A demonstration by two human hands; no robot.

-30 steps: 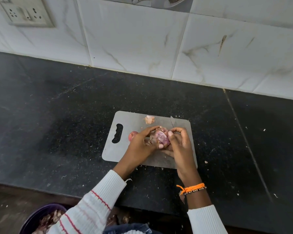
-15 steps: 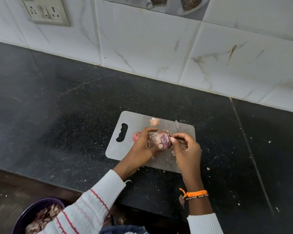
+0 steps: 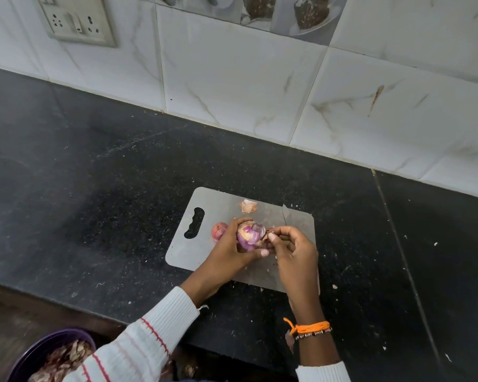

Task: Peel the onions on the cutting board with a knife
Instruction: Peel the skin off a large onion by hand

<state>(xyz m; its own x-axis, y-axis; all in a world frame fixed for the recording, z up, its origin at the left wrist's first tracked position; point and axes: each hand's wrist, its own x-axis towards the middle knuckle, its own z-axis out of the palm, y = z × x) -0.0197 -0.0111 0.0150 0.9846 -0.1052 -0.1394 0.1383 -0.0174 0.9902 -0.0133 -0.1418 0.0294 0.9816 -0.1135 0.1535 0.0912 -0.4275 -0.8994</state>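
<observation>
A partly peeled purple onion (image 3: 249,234) is held just above the grey cutting board (image 3: 188,252), gripped by my left hand (image 3: 226,255) from the left and below. My right hand (image 3: 295,252) is curled round a knife, whose blade (image 3: 285,215) sticks up behind the fingers. Its thumb and forefinger pinch loose skin at the onion's right side. A second, unpeeled red onion (image 3: 218,230) lies on the board behind my left hand. A scrap of dry peel (image 3: 248,206) rests near the board's far edge.
The board sits on a black stone counter (image 3: 94,175) strewn with peel flecks, against a tiled wall with a socket (image 3: 75,20). A purple bowl (image 3: 33,351) of onion skins stands below the counter's front edge at bottom left.
The onion has turned in my left hand, showing more bare purple flesh. My right hand has shifted slightly right, drawing skin away from the onion.
</observation>
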